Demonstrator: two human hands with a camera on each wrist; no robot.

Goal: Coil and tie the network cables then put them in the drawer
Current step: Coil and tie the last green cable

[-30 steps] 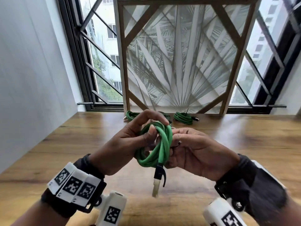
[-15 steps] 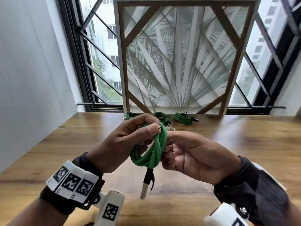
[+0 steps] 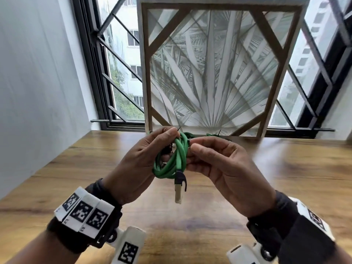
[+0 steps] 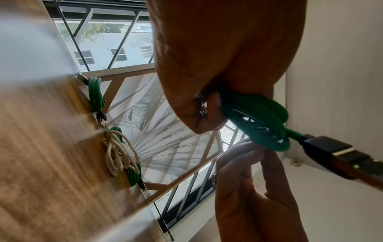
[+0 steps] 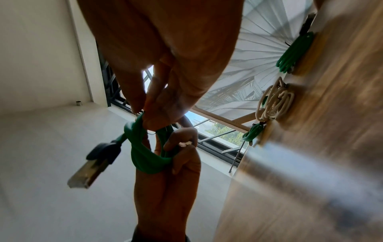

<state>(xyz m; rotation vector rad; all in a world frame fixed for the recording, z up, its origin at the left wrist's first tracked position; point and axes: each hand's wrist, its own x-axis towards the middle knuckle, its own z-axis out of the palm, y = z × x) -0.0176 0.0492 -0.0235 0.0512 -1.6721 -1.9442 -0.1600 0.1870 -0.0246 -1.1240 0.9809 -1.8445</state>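
Green network cable [image 3: 172,161], coiled, sat at frame centre above the tabletop [image 3: 285,168]; our left hand [image 3: 137,164] closed its grip around the loops, our right hand [image 3: 222,166] pinching beside them. Tying well probably needed tight, steady loops.

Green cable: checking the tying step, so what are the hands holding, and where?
Left hand grips the coiled green cable round its loops; right hand pinches beside the top, likely a tie.
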